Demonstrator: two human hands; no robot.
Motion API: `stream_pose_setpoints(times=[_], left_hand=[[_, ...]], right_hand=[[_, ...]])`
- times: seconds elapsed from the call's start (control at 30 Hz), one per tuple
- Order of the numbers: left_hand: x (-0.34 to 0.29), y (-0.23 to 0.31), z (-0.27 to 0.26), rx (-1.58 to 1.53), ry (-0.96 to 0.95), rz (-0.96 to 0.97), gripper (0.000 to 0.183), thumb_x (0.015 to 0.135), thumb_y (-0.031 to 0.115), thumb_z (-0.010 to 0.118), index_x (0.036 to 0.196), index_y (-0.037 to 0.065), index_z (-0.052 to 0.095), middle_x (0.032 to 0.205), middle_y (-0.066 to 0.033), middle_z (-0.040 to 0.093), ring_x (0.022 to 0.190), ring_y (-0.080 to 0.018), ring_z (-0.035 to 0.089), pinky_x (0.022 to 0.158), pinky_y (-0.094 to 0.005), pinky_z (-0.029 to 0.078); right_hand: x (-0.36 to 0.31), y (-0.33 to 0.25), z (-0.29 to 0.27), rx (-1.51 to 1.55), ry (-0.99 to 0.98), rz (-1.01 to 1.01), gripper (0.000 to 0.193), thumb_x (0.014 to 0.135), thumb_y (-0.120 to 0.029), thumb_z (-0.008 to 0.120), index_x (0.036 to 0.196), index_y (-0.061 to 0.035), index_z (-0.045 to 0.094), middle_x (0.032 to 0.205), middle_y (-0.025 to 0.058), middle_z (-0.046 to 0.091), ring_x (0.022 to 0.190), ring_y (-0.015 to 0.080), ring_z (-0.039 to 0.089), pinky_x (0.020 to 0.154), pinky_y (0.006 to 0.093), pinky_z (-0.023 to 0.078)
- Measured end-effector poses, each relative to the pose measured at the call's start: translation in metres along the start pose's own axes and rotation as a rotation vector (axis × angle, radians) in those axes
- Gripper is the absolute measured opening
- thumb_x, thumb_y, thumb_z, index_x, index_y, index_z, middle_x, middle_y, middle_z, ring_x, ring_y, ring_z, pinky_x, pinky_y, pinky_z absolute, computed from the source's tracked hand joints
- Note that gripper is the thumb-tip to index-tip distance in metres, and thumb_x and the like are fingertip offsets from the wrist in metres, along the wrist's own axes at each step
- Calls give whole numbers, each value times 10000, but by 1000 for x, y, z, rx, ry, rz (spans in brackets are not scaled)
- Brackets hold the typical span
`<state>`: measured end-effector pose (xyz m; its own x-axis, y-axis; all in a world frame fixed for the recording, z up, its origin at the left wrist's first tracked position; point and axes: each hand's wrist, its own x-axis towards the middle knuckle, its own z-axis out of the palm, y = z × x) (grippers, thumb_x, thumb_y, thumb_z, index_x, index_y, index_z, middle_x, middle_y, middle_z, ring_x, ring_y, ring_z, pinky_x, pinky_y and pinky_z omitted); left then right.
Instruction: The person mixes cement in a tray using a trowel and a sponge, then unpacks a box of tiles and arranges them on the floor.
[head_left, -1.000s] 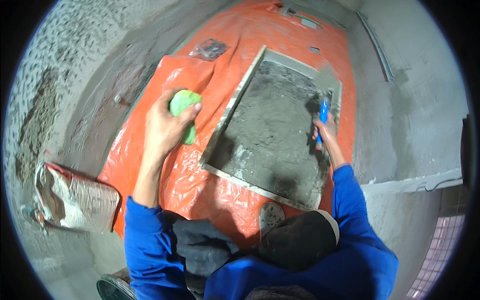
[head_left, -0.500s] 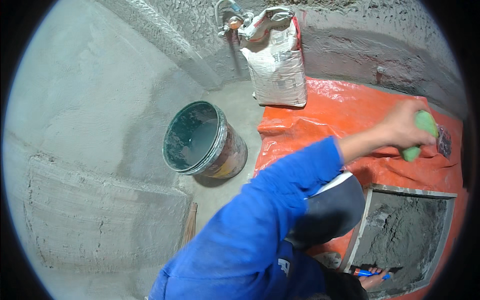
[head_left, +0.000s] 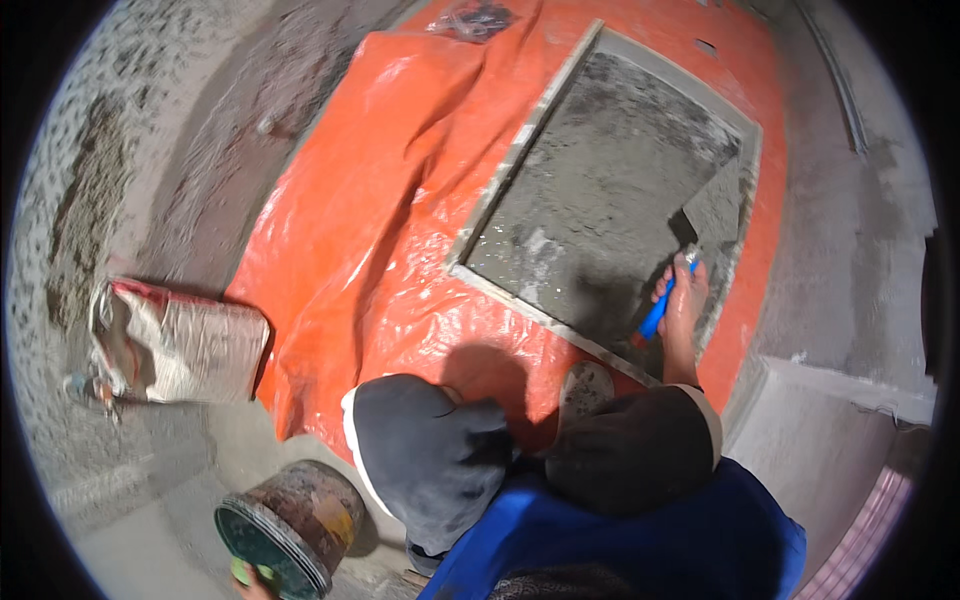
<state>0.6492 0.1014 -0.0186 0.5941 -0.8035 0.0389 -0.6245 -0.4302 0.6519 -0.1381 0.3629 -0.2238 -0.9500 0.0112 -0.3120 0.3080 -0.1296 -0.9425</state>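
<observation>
"What colour is the sheet [head_left: 350, 220]?"

"Bright orange, shiny with white glints. The mortar [head_left: 610, 170] on it is dull grey, mottled darker in patches, and its frame [head_left: 540, 318] is paler grey."

"And the trowel handle [head_left: 655, 312]?"

"Vivid blue, reddish at the lower end. The sponge [head_left: 240, 572] is light green."

"The bucket [head_left: 315, 505]?"

"Dark green inside, grimy brown outside, with a yellow patch. The sack [head_left: 200, 345] is off-white, edged red."

"Clothing?"

"Blue jacket [head_left: 620, 530], charcoal trousers [head_left: 430, 450]; the shoe [head_left: 585, 390] is pale grey, speckled dark."
</observation>
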Motion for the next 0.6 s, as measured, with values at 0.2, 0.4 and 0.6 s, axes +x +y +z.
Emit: stream_pose_setpoints(times=[0.2,0.4,0.6], left_hand=[[28,-145,30,260,-126,-120,597,889,271,710,1394,28,504,1303,-138,581,1113,-281,595,918,-396,503],[19,-120,64,268,-317,134,500,915,210,684,1351,6,549,1256,-141,619,1108,-263,606,935,-369,495],[10,-54,53,293,-288,279,571,735,129,804,1261,11,617,1256,-161,652,1171,-289,622,1006,-370,466]], right_hand=[[20,-36,-9,-48,-34,-161,222,973,-264,652,1041,-73,563,758,23,533,519,110,520,462,277,469],[56,6,-58,-970,145,-583,411,862,-221,687,1209,-10,620,1020,139,654,858,255,658,782,376,536],[107,-54,-33,-753,-175,-603,163,983,-156,611,1043,-5,629,1018,116,645,917,215,637,746,324,532]])
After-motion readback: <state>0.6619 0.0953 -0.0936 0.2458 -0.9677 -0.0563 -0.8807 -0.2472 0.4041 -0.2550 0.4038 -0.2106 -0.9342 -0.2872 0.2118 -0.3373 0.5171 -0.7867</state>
